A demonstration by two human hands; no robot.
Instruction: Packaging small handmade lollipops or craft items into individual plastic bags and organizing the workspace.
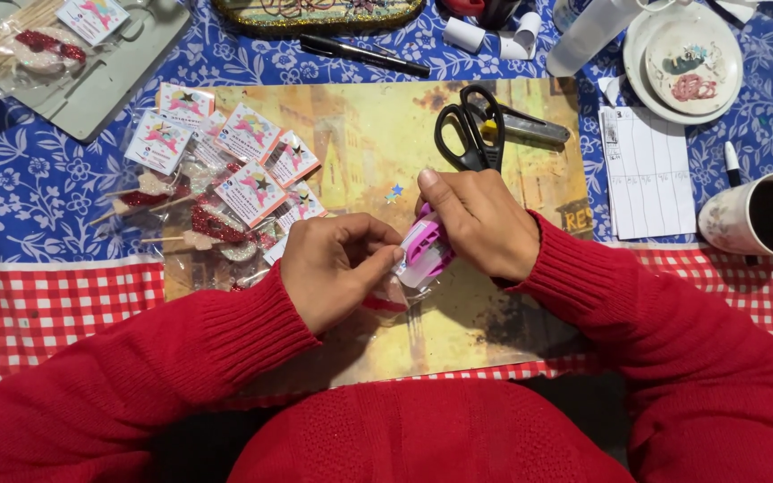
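Observation:
My right hand (480,224) grips a small pink and white stapler-like tool (424,250) over a yellowish picture mat (360,143). My left hand (337,264) pinches a clear plastic packet with a red item inside (388,295) and presses its top edge against the tool. Both arms wear red knitted sleeves. Two tiny stars (394,191) lie on the mat just above the hands. Black-handled scissors (471,130) lie on the mat just beyond my right hand.
Several finished packets with pink and white cards (225,170) lie in a pile at left. A grey tray (91,80) sits far left, a black pen (364,54) at the top. A lined paper sheet (650,170), a saucer (686,63) and a dark-filled mug (762,219) stand at right.

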